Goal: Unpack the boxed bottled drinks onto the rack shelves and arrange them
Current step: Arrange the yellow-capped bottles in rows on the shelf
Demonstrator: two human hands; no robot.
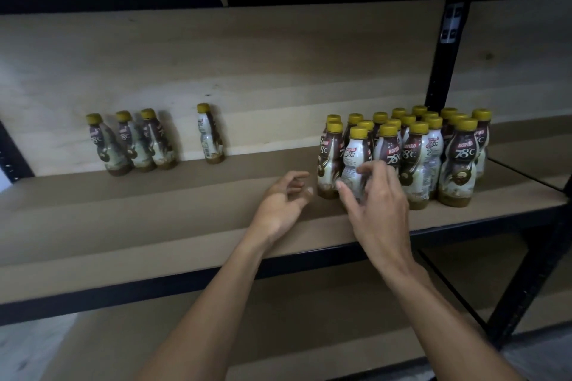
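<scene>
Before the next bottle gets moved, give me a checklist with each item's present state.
1. Right hand grip on the front yellow-capped brown-and-white plastic bottle: cannot tell. Thumb and fingers curve around it, but contact is unclear.
2. Left hand free: ok. It is open, holds nothing, and is beside the right cluster of bottles.
3. Cluster standing upright: ok.
4. Labels facing forward: not ok. The front bottle shows its white back panel.
5. All bottles grouped: not ok. Three left bottles and a lone bottle stand far from the cluster.
6. Bare space on the brown shelf board: ok.
</scene>
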